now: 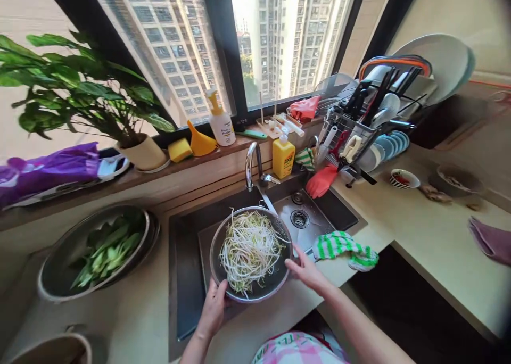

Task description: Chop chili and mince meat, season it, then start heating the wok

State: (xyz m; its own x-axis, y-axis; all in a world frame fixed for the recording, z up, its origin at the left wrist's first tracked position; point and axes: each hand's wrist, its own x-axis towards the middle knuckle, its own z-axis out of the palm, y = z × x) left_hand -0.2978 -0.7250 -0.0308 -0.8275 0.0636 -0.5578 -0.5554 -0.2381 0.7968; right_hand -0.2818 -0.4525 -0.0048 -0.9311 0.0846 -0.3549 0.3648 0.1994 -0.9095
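A round dark colander [275, 285] with a pale rim is held over the front of the sink [186, 305]. Bean sprouts [250, 249], white with yellowish tips, are heaped inside it. My left hand [214, 306] grips the rim at the lower left, thumb on top. On the right side my right hand [305, 271] clasps the rim, its thumb over the edge and the other fingers partly hidden behind. The chrome faucet [251, 164] stands just beyond the colander; no stream of water shows below its spout.
Leafy greens [106, 257] lie in a large bowl [48, 284] on the left. A green-striped cloth [345, 249] drapes the sink's front edge. Beyond are a yellow soap bottle [283, 156], a red rubber glove [321, 181] and a loaded dish rack [359, 130]. A potted plant [143, 152] stands on the sill.
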